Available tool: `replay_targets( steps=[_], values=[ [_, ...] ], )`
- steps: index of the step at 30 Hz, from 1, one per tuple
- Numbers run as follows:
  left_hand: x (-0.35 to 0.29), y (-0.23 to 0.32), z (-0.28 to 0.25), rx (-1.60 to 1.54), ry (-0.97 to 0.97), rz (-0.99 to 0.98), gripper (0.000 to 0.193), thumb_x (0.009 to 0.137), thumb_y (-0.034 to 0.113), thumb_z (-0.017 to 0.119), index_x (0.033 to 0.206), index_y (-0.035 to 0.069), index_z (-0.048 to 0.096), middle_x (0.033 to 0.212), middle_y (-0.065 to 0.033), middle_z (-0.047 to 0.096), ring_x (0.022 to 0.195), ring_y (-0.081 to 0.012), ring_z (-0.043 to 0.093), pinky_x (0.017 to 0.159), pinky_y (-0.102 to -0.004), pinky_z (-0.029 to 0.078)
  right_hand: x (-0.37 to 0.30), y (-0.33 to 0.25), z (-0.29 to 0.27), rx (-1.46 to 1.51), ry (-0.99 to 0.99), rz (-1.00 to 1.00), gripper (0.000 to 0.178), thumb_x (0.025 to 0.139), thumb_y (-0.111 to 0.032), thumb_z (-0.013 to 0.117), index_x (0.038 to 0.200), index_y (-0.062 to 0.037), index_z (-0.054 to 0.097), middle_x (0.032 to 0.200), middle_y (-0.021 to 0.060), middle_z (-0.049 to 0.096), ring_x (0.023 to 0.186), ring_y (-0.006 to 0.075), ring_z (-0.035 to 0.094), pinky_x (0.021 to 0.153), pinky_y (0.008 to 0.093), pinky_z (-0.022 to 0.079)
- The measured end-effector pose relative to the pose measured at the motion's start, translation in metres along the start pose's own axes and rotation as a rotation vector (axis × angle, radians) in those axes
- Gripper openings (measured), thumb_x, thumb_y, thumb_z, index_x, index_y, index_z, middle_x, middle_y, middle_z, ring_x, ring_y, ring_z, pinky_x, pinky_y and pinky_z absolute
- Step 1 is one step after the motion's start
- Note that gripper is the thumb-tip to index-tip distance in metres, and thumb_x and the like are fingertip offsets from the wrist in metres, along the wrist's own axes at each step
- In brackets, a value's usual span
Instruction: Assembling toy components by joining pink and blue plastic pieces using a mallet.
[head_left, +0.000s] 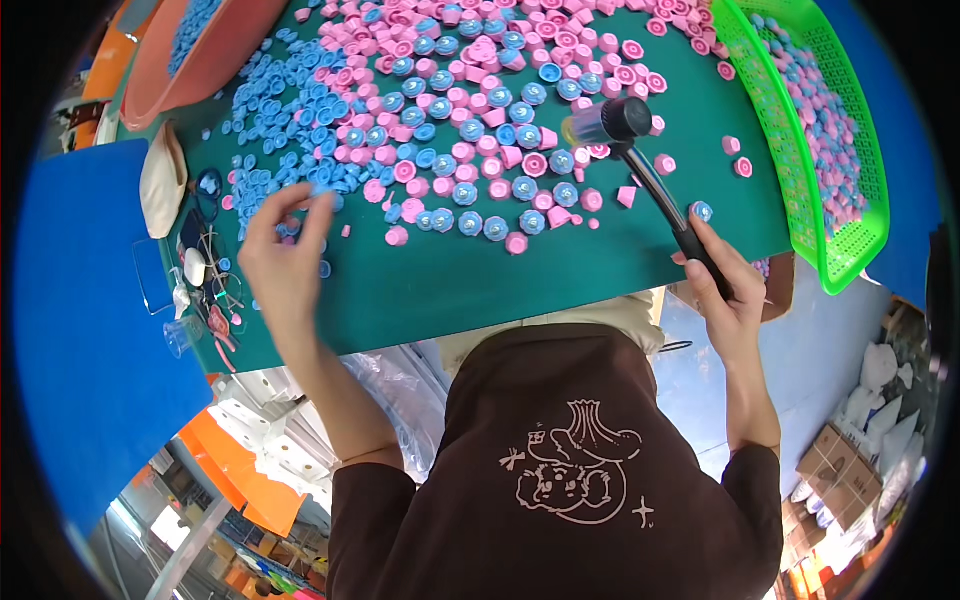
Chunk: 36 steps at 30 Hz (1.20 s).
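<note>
In my right hand (732, 295) is a mallet (655, 180) with a black grip, a shiny shaft and a head with black and clear ends, held above the green table (480, 290). A blue scalloped cap (702, 211) shows at my right index fingertip; whether it is held or lies behind is unclear. My left hand (285, 262) is at the near edge of a heap of small blue plastic pieces (290, 110), fingers drawn together; what they pinch, if anything, blends with the blue. Between the hands lie pink cup-shaped pieces (516, 243), several topped with blue caps (495, 229).
A pink basin (140, 90) of blue pieces stands at the far left; a green basket (815, 200) of mixed pink and blue pieces is at the right. Along the left table edge lie a cream pouch (163, 180), cords and a clear cup (182, 337). A carton (780, 285) sits below the right edge.
</note>
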<state>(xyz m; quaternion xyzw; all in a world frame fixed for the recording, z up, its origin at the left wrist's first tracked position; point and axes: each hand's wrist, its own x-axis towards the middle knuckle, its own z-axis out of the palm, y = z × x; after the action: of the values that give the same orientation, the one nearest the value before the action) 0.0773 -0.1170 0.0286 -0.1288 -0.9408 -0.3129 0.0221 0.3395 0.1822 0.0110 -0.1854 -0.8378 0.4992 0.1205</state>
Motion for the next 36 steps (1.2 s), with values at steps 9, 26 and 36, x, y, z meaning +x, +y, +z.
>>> replay_targets(
  steps=[9, 26, 36],
  values=[
    [-0.019, 0.096, 0.092, -0.152, -0.234, 0.553, 0.02, 0.07, 0.012, 0.079, 0.086, 0.005, 0.069, 0.075, -0.004, 0.064, 0.068, -0.0189, 0.055, 0.063, -0.0324, 0.044, -0.002, 0.0, -0.005, 0.026, -0.049, 0.069, 0.041, 0.09, -0.007, 0.064, 0.129, 0.002, 0.057, 0.095, 0.0107, 0.068, 0.083, 0.0141, 0.062, 0.073, 0.0242, 0.047],
    [-0.007, 0.078, 0.057, -0.165, -0.218, 0.291, 0.024, 0.071, 0.013, 0.082, 0.09, 0.004, 0.071, 0.075, -0.0021, 0.061, 0.061, -0.0118, 0.049, 0.057, -0.0276, 0.042, 0.003, -0.011, -0.001, -0.157, -0.019, -0.169, 0.044, 0.084, 0.003, 0.065, 0.128, 0.0017, 0.058, 0.092, 0.013, 0.065, 0.076, 0.0174, 0.06, 0.067, 0.0264, 0.047],
    [0.026, -0.056, -0.026, -0.019, 0.183, -0.016, 0.019, 0.081, 0.018, 0.076, 0.092, 0.003, 0.073, 0.07, 0.0034, 0.058, 0.059, -0.0046, 0.039, 0.053, -0.0227, 0.032, 0.021, -0.009, 0.007, -0.209, -0.021, -0.143, 0.043, 0.087, 0.004, 0.059, 0.13, -0.0002, 0.057, 0.1, 0.0115, 0.067, 0.081, 0.0126, 0.061, 0.069, 0.0211, 0.046]
  ],
)
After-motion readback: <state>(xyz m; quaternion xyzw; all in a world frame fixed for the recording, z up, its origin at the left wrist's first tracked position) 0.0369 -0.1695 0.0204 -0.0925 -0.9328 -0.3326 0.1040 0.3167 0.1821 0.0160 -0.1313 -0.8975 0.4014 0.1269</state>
